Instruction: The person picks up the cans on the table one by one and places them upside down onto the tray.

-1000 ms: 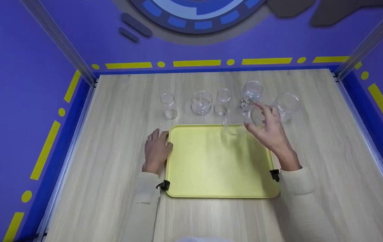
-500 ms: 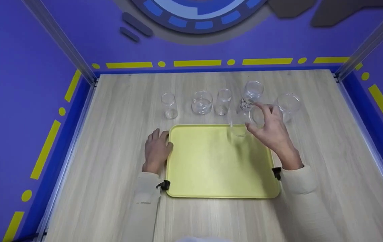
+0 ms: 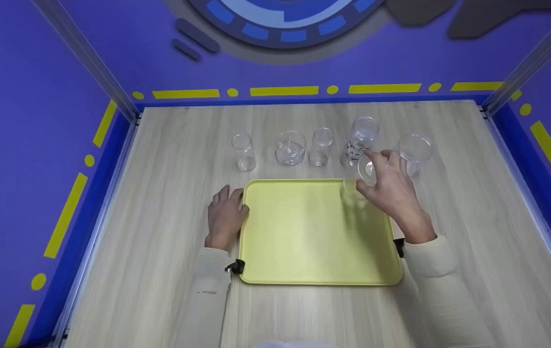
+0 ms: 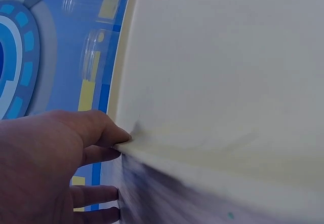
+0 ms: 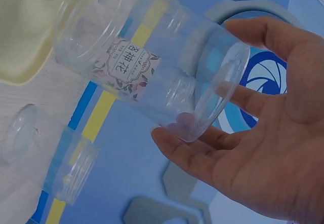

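Note:
My right hand [image 3: 389,186] grips a clear plastic jar [image 5: 172,77] by one end, with the thumb and fingers spread round its edge. The jar is tilted in the air over the far right part of the yellow tray [image 3: 314,232]. A flowered label [image 5: 126,64] appears within the jar's outline in the right wrist view; whether it sits on this jar or shows through it, I cannot tell. My left hand [image 3: 225,217] pinches the tray's left rim near the far corner, one digit lying over the rim [image 4: 119,105] in the left wrist view.
Behind the tray several clear containers stand in a row: a slim jar [image 3: 244,152], a low wide jar [image 3: 290,148], another slim jar [image 3: 322,147], a printed jar [image 3: 363,139] and a wide jar [image 3: 415,147]. Blue panels [image 3: 275,77] enclose the wooden table [image 3: 169,159].
The held jar's far end has swung a little to the right, and my right hand has shifted slightly right. More of the printed jar's label shows. My left hand and the tray stay put.

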